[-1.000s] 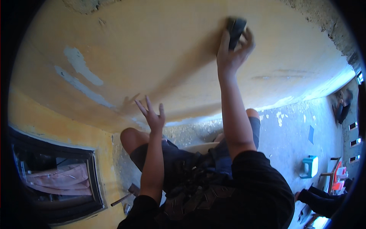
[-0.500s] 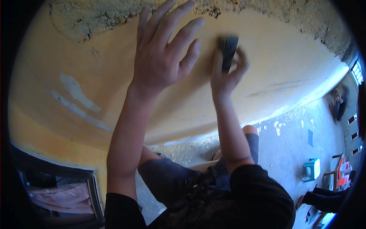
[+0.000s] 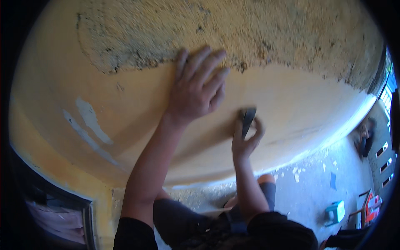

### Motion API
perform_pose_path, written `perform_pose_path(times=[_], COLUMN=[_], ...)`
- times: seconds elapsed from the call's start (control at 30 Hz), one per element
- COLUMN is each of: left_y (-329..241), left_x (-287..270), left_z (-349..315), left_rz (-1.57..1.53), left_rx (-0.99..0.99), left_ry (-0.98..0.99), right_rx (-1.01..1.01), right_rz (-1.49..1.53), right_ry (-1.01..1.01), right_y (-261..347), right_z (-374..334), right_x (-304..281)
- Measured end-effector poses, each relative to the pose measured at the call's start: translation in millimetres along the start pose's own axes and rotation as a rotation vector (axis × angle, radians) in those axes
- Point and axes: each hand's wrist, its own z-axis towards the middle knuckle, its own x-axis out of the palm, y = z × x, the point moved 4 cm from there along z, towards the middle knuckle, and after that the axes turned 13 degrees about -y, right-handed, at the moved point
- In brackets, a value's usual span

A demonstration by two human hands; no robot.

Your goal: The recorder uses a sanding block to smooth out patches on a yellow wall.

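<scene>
In front of me rises a yellow plastered wall point(image 3: 287, 96), with a rough, bare patch point(image 3: 258, 29) along its upper part. My left hand point(image 3: 193, 93) is open and flat against the wall, fingertips at the lower edge of that rough patch. It holds nothing. Lower and to the right, my right hand point(image 3: 246, 143) pinches a dark flat block point(image 3: 248, 117) between thumb and fingers, with the block at the smooth yellow surface. Whether it is a sanding block or a scraper cannot be told.
Pale scraped streaks point(image 3: 91, 121) mark the wall at left, above a dark-framed window point(image 3: 88, 221) with a pink cloth. At right, a teal stool point(image 3: 334, 212) and red things point(image 3: 371, 207) stand on the grey floor point(image 3: 304, 200). Another person point(image 3: 366, 137) sits far right.
The view has tilted up, showing more of the rough patch. My right hand with the dark block is slightly lower on the wall. My left hand stays near the patch's edge.
</scene>
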Motion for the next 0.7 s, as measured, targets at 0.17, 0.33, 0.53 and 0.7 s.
perform_pose_path(times=[0.17,0.33,0.53,0.7], left_y=[-3,-1,-4,-7], left_x=[1,-1,1,7], left_z=[-2,6,-3,1], left_rz=[-0.007,0.024,0.101,0.076], left_rx=[0.002,0.002,-0.003,-0.022], left_ry=[0.051,0.015,0.102,0.06], right_rx=[0.178,0.248,0.128,0.047], right_rz=[0.118,0.058,0.058,0.143], right_ry=[-0.116,-0.179,0.016,-0.13], right_y=[5,29,-22,23], right_z=[61,114,-9,123], right_x=[15,18,-10,24])
